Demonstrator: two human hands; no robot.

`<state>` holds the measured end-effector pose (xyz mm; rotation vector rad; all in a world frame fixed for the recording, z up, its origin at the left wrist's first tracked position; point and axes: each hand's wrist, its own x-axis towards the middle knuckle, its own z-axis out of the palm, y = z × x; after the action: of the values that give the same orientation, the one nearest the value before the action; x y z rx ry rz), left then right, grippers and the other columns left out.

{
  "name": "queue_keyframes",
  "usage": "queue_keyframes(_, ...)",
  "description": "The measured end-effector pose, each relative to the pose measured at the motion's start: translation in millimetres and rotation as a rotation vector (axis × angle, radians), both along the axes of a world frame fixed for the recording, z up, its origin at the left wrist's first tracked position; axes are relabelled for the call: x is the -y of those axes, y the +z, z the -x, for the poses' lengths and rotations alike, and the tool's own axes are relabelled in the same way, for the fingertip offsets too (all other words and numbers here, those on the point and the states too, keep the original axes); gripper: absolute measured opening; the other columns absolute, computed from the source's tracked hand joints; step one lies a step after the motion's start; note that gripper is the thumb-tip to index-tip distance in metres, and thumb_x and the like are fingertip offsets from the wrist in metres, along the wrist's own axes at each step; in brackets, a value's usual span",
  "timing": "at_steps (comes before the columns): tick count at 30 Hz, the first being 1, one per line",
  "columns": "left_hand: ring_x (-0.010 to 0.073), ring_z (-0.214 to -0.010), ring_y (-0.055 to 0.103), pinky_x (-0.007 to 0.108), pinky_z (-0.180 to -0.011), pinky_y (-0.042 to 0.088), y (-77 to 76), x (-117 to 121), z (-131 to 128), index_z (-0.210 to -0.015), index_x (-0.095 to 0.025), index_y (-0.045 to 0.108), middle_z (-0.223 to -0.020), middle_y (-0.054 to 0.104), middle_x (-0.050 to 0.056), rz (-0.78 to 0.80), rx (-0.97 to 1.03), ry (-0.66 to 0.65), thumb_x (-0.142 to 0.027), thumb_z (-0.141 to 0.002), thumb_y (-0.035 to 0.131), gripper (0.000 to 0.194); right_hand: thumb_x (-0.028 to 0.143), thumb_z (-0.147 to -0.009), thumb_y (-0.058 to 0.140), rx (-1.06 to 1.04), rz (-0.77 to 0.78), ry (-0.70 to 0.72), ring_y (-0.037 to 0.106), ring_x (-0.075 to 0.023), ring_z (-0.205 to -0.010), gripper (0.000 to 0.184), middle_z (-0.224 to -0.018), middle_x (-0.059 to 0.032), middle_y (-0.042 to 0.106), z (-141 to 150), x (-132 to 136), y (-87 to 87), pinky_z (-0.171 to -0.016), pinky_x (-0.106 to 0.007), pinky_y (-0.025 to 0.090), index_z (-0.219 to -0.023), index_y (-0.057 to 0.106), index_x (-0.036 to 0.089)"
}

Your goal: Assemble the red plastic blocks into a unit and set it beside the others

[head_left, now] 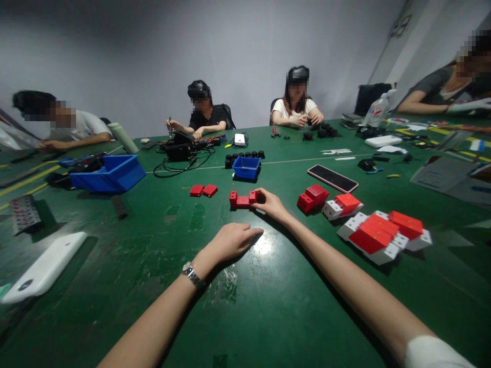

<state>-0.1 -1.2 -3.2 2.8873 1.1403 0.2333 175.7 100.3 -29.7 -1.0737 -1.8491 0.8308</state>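
Note:
My right hand pinches the right end of a red U-shaped plastic base between thumb and fingers, at the table's middle. My left hand is nearer to me, palm down and low over the green table, with its fingers stretched to the right and nothing seen in them. Two small red square modules lie left of the base. To the right sit a red block and several red-and-white modular blocks, the kind used on electrical panels.
A small blue bin stands just behind the base, a larger blue bin to the left. A phone lies behind the red blocks. A white device rests at the near left. Several people sit around the table.

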Motion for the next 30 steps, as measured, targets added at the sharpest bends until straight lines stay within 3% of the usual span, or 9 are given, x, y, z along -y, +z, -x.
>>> queue_keyframes(30, 0.0154, -0.067, 0.055, 0.023, -0.060, 0.038, 0.4, 2.9, 1.3, -0.121, -0.028, 0.051, -0.078, 0.058, 0.003, -0.033, 0.032, -0.003, -0.025, -0.090, 0.041, 0.033, 0.032, -0.065, 0.066, -0.020, 0.028, 0.010, 0.063, -0.0177, -0.085, 0.034, -0.091, 0.0001, 0.068, -0.2, 5.9, 3.3, -0.081, -0.033, 0.046, -0.096, 0.058, 0.021)
